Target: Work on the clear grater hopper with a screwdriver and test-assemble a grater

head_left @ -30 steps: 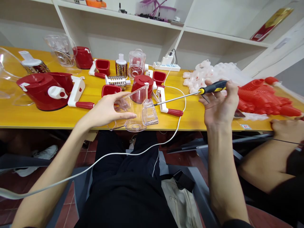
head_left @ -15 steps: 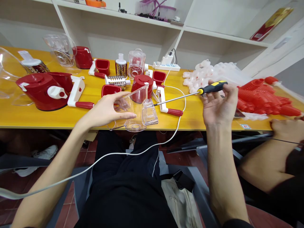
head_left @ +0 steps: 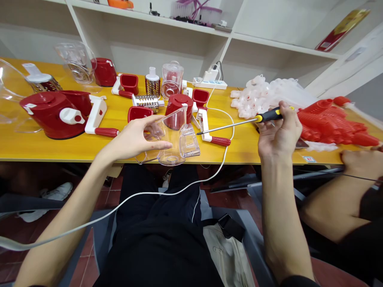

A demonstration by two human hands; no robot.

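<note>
My left hand (head_left: 136, 137) grips a clear plastic grater housing (head_left: 176, 145), tilted over the table's front edge, thumb across its side. In my right hand (head_left: 279, 135) is a screwdriver (head_left: 271, 115) with a black and yellow handle. Its long shank points left, and the tip sits just right of the housing's ribbed end, seemingly a little apart from it. Behind the housing stands a red grater base (head_left: 178, 104). A white crank with a red handle (head_left: 220, 141) lies beneath the shank.
Red bases (head_left: 50, 113), grater drums (head_left: 152, 83) and clear housings (head_left: 172, 79) cover the left of the table. At right lie milky plastic parts (head_left: 257, 95) and red ribbed pieces (head_left: 332, 123), near another person's arm (head_left: 332, 203). A white cable (head_left: 179, 193) crosses my lap.
The screwdriver has drawn back to the right from the housing's end. My right fingers have shifted on its handle. The left hand and the housing hardly move.
</note>
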